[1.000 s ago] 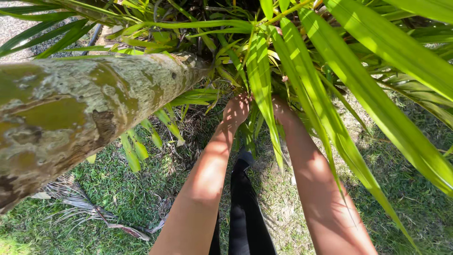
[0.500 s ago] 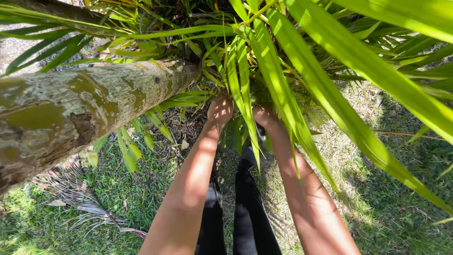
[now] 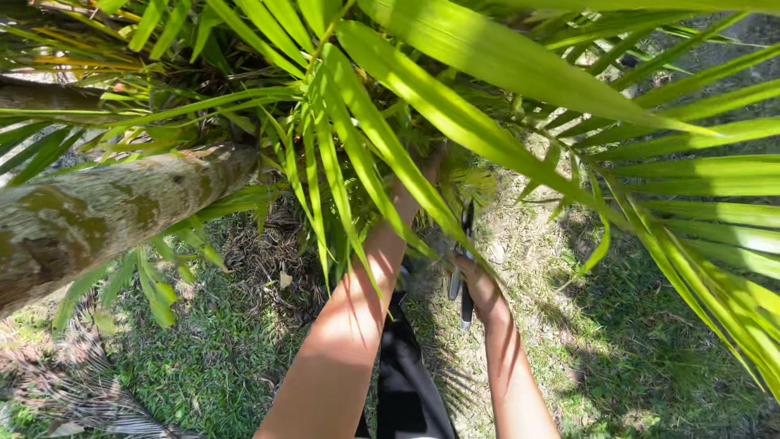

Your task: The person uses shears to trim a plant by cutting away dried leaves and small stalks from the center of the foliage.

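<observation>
While both arms reach up from the near edge into the palm foliage, the scene reads as follows.

Left hand: the left hand [image 3: 414, 183] is raised far into the leaves at the centre, mostly hidden behind green leaflets; whether its fingers are closed on a stem or spread cannot be told.

Right hand: the right hand [image 3: 479, 284] sits lower and nearer, just right of centre, its fingers wrapped around the dark handles of the pruning shears [image 3: 465, 260], pressing them in a closed fist.

Pruning shears: upright, handles down in the right fist, the slim dark blades pointing up and away toward the leaves, between the two forearms and just right of the left wrist.

Palm fronds: long, bright green palm fronds [image 3: 504, 73] fan across the far and right parts of the view, crossing in front of both hands and casting striped shadows on the arms.

Trunk: a mottled grey-green trunk [image 3: 106, 219] lies at a slant on the left, running from the near left edge toward the centre where the leaves begin.

Ground: patchy grass [image 3: 634, 341] in sun and shade, with dry brown leaf litter [image 3: 268, 252] below the trunk's far end.

Clothing: dark trousers [image 3: 406, 382] show between the forearms at the near edge.
</observation>
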